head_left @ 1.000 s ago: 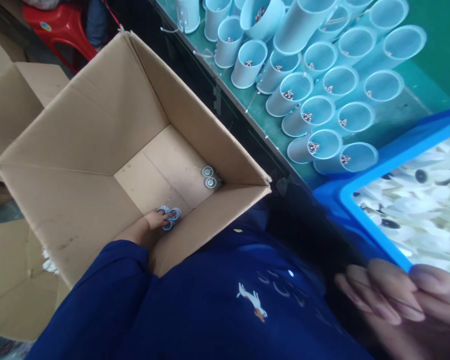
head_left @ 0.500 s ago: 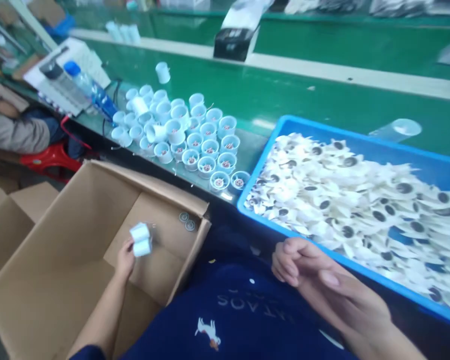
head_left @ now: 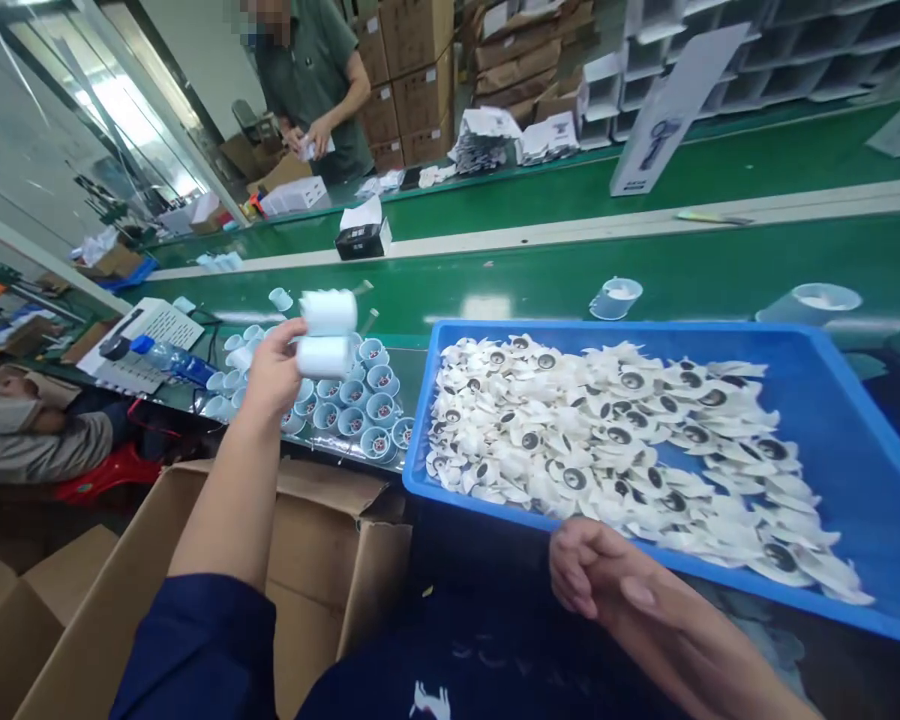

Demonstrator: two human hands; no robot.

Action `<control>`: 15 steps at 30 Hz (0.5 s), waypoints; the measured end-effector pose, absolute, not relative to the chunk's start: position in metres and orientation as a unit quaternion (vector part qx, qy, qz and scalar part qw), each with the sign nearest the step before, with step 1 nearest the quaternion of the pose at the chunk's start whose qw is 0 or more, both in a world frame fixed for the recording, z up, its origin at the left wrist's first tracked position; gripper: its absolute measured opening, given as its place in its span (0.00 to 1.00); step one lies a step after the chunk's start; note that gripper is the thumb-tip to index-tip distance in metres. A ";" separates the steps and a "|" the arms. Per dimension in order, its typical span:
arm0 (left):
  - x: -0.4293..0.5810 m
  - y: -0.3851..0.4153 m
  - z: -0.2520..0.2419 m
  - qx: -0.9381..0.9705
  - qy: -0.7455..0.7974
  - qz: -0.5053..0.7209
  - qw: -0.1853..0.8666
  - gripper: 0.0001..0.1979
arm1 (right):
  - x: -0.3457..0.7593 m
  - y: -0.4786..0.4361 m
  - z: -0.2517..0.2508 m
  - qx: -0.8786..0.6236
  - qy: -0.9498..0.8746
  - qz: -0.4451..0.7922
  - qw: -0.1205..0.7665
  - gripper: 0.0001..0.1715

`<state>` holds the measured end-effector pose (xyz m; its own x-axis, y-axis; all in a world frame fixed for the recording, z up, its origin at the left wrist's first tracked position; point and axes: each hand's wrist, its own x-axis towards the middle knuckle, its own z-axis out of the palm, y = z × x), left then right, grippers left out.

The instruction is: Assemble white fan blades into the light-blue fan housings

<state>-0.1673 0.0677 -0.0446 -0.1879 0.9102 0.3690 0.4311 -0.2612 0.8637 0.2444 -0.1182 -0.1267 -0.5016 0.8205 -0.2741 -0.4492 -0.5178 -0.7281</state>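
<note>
The left hand (head_left: 274, 370) is raised and clamped around two white tubes (head_left: 326, 335), one stacked on the other. Their long axes lie roughly level, with the free ends pointing right, above the tabletop's (head_left: 532, 270) near edge and over a cluster of pale cups (head_left: 352, 400). The fingers cover the tubes' left ends. The right hand (head_left: 600, 570) is loosely curled shut beside the near rim of the blue tray (head_left: 420, 480). Nothing shows in it, and its palm is hidden. A cardboard box (head_left: 330, 520) below is cut off.
</note>
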 end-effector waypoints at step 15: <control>-0.182 0.043 -0.059 0.718 0.670 0.151 0.113 0.22 | 0.260 -0.133 -0.120 -0.397 -0.311 0.773 0.386 0.24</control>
